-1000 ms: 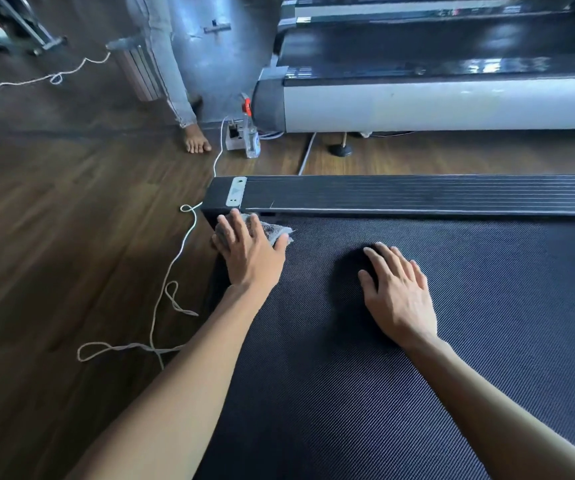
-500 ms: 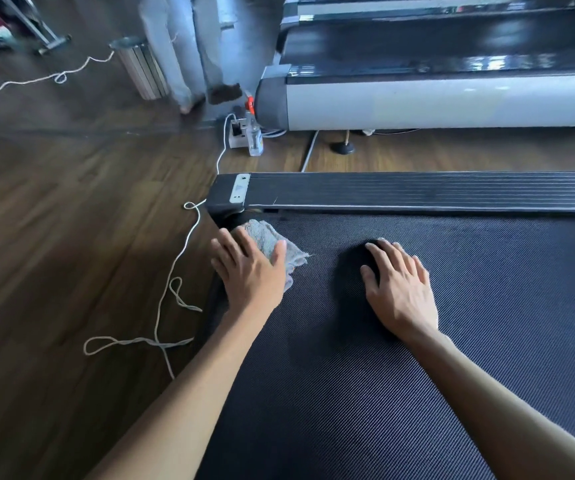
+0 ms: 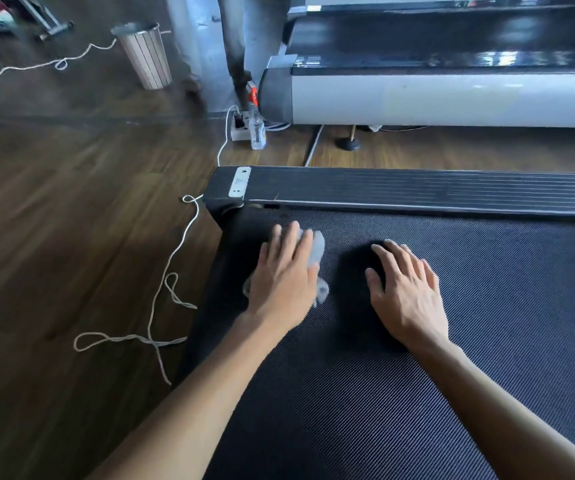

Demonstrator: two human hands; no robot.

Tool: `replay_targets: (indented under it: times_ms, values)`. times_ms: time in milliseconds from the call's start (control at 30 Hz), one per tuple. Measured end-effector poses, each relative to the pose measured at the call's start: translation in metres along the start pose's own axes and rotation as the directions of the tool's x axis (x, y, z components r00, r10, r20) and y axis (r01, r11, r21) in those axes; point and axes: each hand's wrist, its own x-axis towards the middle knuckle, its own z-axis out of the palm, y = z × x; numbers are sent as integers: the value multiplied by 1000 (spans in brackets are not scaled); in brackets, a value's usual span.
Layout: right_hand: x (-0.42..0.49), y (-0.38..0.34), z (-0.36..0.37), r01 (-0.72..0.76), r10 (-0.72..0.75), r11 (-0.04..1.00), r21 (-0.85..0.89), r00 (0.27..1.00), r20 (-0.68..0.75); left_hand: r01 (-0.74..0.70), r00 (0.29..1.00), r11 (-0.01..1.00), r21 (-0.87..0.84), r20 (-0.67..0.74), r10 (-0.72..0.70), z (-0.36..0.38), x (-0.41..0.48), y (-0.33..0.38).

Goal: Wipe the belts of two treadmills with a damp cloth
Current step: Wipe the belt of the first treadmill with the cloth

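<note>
The near treadmill's dark woven belt [image 3: 417, 393] fills the lower right of the head view. My left hand [image 3: 284, 275] lies flat with straight fingers on a grey damp cloth [image 3: 317, 251], pressing it onto the belt near the belt's left end. The cloth shows past the fingers and by the heel of the hand. My right hand [image 3: 405, 292] rests flat on the belt to the right, holding nothing. The ribbed black side rail [image 3: 417, 190] runs just beyond both hands. A second treadmill [image 3: 452, 95], grey-sided with a glossy black belt, stands farther back.
A white cord [image 3: 161, 296] loops over the wooden floor left of the belt. A power strip [image 3: 238, 128] and a clear bottle [image 3: 257, 131] sit by the far treadmill's corner. Behind them stand a person's legs [image 3: 234, 46] and a slatted bin [image 3: 146, 55].
My left hand has slid the cloth toward me and slightly right, away from the belt's far left corner. My right hand has stayed put. The person at the back has stepped to the right.
</note>
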Motion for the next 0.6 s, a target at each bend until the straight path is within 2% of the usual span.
replay_targets:
  times_ms: [67, 167, 267, 367, 433, 500, 567, 600]
  values:
    - [0, 1, 0, 3, -3, 1000, 1, 1000, 7, -7, 1000, 998, 61, 5, 6, -3, -30, -10]
    - [-2, 1, -1, 5, -5, 1000, -9, 1000, 18, 185, 983, 974, 133, -46, -180, -4, -10, -35]
    - [-1, 0, 0, 10, -10, 1000, -12, 1000, 9, 318, 948, 944, 86, -41, -315, 0, 38, -42]
    - [0, -1, 1, 11, -11, 1000, -11, 1000, 4, 204, 978, 979, 17, -56, -203, 2, 46, -37]
    - [-1, -1, 0, 17, -17, 1000, -8, 1000, 7, 52, 992, 999, -15, -111, -54, -5, 15, -25]
    - [-1, -2, -2, 8, -9, 1000, 7, 1000, 18, -59, 992, 998, 4, -109, 59, -8, -34, -5]
    - [-2, -1, -3, 2, -2, 1000, 18, 999, 32, -71, 995, 997, 40, -72, 73, -9, -60, -1]
    - [-2, 0, -3, 5, -5, 1000, 15, 999, 34, -23, 998, 999, 49, -58, 26, -7, -57, -8]
